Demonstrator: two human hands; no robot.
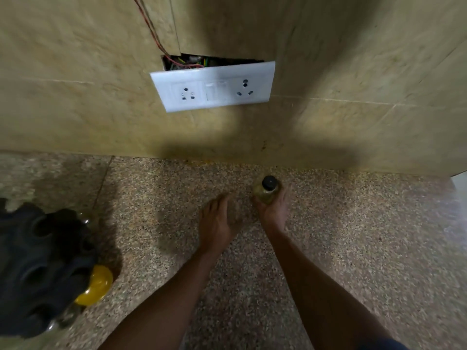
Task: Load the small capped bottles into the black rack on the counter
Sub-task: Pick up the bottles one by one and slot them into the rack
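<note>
You held one small bottle [266, 189], black-capped and filled with pale yellowish liquid, upright in your right hand [273, 210], fingers curled round its body, near the back edge of the counter [353, 248] just in front of the tiled wall [75, 109]. Your left hand [216, 223] lay beside it, fingers straight and together, holding nothing.

The black rack [38, 269] sat well apart at the counter's left edge. Judging by that gap, this bottle was not yet loaded and had to be carried across. At least one yellow bottle [97, 286] poked out of the rack's right side, so some loading looked done.

The rack was cut off by the frame and blurred; you could not count its filled or free holes. Glints at its top and bottom might have been more bottles. Whether other bottles waited elsewhere was not visible.
</note>
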